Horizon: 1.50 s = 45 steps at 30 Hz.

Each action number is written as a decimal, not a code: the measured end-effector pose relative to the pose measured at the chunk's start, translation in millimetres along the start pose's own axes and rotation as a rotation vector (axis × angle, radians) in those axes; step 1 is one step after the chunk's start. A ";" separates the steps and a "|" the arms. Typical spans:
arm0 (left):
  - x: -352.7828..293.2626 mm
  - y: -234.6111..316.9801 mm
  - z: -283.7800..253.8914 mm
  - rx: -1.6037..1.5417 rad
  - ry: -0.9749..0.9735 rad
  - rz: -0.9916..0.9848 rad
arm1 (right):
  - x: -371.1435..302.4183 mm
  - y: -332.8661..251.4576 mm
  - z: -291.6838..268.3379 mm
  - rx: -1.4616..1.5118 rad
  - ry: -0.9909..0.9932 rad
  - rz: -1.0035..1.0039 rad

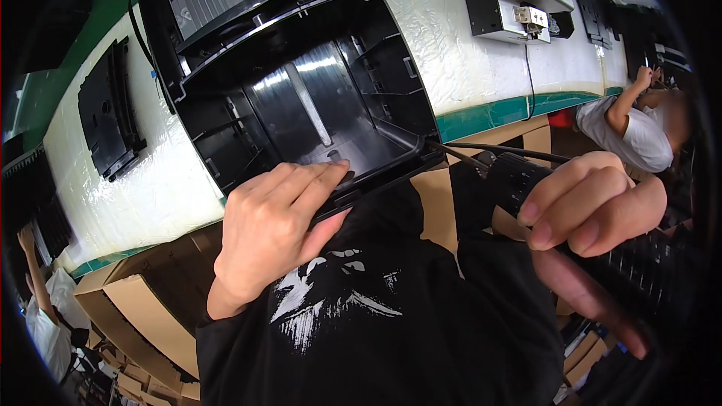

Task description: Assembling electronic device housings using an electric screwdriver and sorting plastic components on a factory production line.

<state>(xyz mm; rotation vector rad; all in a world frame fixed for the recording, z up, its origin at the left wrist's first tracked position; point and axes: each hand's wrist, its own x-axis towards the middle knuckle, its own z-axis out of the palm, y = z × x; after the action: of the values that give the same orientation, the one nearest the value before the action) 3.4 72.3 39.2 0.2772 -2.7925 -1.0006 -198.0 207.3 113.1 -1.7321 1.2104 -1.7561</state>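
Right hand (605,199) grips black screwdriver (514,180); shirt (451,338) bears white print (299,325).

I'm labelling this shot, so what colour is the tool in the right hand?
Black: the tool in the right hand shows best in the head view.

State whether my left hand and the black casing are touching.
Touching. The head view shows your left hand gripping the near edge of the black casing, fingers above, thumb below.
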 end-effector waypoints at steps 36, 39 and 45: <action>-26.8 -14.0 4.0 0.128 0.259 0.142 | -17.3 -13.6 -32.7 0.211 0.172 0.089; -42.9 -32.6 13.3 0.185 0.332 0.090 | -23.2 -65.4 -66.0 0.250 0.477 -0.215; -11.6 -29.2 41.3 0.148 0.491 0.201 | -27.9 -53.4 -142.0 -0.803 0.965 -0.541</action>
<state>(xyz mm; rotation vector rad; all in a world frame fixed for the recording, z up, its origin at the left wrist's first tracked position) 9.3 78.0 -12.0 0.2183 -2.3869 -0.5845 -312.2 300.9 157.5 -1.6932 2.2249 -2.8931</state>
